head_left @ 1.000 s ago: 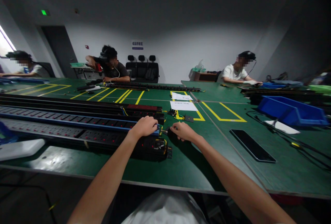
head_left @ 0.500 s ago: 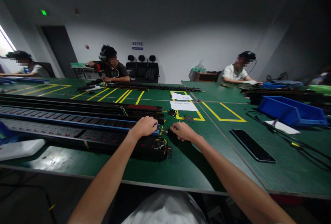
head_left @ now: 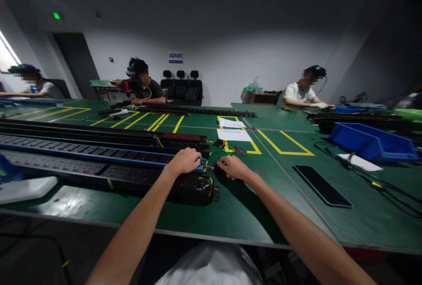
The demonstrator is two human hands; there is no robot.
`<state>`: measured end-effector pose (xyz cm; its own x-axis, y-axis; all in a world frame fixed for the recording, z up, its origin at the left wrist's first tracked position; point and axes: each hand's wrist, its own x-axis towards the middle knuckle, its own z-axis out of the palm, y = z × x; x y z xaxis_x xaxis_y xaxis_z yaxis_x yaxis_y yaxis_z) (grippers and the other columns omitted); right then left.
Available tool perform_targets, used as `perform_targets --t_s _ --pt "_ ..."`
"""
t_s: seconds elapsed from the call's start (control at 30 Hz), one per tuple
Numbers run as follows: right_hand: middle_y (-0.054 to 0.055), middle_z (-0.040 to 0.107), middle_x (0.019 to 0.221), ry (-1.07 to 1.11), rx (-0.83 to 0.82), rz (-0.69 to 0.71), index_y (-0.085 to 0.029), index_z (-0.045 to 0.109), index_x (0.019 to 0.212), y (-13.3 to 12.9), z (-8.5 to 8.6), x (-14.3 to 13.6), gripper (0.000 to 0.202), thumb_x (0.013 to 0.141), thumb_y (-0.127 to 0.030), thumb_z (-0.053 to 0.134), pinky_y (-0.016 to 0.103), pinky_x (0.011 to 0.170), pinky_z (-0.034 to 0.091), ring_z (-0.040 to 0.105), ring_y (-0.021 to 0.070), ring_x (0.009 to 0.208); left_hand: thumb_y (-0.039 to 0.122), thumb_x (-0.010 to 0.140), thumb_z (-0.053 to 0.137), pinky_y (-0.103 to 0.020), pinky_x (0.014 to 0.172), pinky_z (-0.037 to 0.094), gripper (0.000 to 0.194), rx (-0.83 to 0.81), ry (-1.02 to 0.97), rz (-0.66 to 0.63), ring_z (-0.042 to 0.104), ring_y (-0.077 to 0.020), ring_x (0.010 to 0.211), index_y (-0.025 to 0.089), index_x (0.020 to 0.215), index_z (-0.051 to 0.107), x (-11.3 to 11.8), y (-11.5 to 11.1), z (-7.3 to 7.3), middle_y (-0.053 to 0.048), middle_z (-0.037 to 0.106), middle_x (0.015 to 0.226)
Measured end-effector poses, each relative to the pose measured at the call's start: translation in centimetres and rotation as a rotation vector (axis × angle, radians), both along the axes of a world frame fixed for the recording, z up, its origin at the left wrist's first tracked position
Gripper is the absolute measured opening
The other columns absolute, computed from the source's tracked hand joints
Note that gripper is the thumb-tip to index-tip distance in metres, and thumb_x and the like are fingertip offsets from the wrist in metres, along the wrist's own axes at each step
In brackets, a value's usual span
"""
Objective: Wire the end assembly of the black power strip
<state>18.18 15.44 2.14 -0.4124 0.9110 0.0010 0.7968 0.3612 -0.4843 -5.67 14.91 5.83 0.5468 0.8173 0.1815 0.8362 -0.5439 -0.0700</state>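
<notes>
My left hand (head_left: 185,160) is closed over the right end of a long blue-edged power strip (head_left: 132,152), its fingers curled at the far edge. Just right of that end, my right hand (head_left: 234,167) pinches a small dark piece (head_left: 216,168), mostly hidden by the fingers. A thin pale part and yellow-green wire bridge the short gap between this piece and the strip. Nearer to me lies another black power strip (head_left: 145,178) with red switches and wires at its open end. Beyond my hands, a wired black end piece (head_left: 240,150) rests on the table.
A phone (head_left: 322,185) lies to the right on the green table (head_left: 263,223). Behind it are a blue bin (head_left: 372,140) and black cables. White paper sheets (head_left: 233,135) lie ahead, a white object (head_left: 28,189) at left. Several people sit across the table.
Both my hands stay almost exactly where they were, on the strip's end and the small dark piece. Nothing else nearby has visibly moved.
</notes>
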Motion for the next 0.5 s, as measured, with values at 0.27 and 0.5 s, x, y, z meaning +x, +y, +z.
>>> perform_targets --t_s 0.27,0.5 --pt "-0.001 0.063 0.053 -0.01 0.001 0.0 -0.017 0.058 0.077 0.05 -0.11 0.07 0.032 0.099 -0.035 0.042 0.015 0.04 0.038 0.056 0.0092 0.036 0.03 0.094 0.046 -0.034 0.085 0.051 0.03 0.015 -0.007 -0.006 0.066 -0.0245 0.098 0.022 0.105 0.073 -0.05 0.07 -0.1 -0.009 0.071 0.103" --pt "0.0 0.062 0.052 -0.006 0.008 0.002 -0.017 0.057 0.077 0.09 -0.18 0.11 0.032 0.099 -0.034 0.041 0.016 0.04 0.039 0.056 0.0092 0.036 0.03 0.094 0.047 -0.033 0.086 0.051 0.029 0.022 -0.006 -0.003 0.065 -0.0231 0.098 0.023 0.105 0.072 -0.01 -0.02 -0.05 -0.008 0.071 0.103"
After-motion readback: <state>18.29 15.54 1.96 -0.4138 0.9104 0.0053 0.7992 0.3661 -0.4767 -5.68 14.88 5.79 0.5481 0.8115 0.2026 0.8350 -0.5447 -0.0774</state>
